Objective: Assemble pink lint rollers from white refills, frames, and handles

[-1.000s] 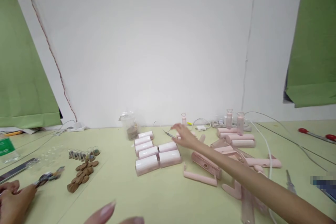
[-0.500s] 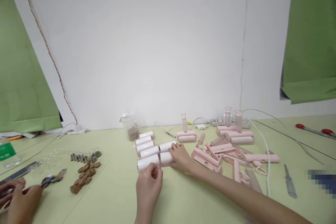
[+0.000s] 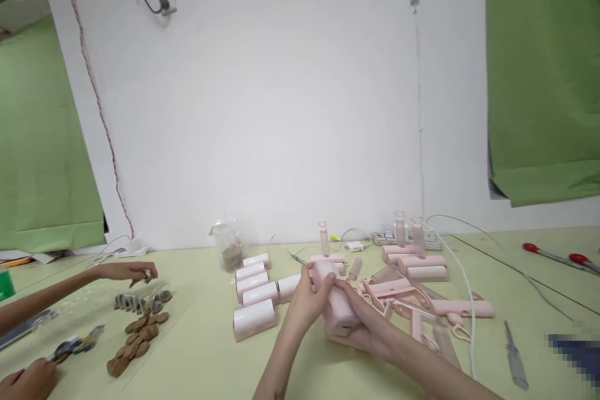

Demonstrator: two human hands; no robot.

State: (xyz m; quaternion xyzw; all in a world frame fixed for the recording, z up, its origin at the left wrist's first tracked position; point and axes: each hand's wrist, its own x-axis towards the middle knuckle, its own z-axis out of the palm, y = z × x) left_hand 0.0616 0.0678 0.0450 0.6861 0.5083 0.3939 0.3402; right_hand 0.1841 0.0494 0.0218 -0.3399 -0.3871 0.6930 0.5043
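Your hands (image 3: pixel 305 303) hold a pink piece (image 3: pixel 341 314) at five o'clock in view, partly hiding it. From it, white rollers (image 3: pixel 254 319) lie toward nine o'clock; overlapping pink parts (image 3: pixel 391 288), hard to separate, crowd three o'clock.

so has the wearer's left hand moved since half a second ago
Yes, rightward: the left hand was at the right end of the frontmost white roll and is now clear of it, holding a pale pink piece.

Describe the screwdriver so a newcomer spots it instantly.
On the pale green table, look right of the white cable. The screwdriver lies there, its thin shaft pointing toward the wall. Its grey handle distinguishes it from the nearby pink parts.
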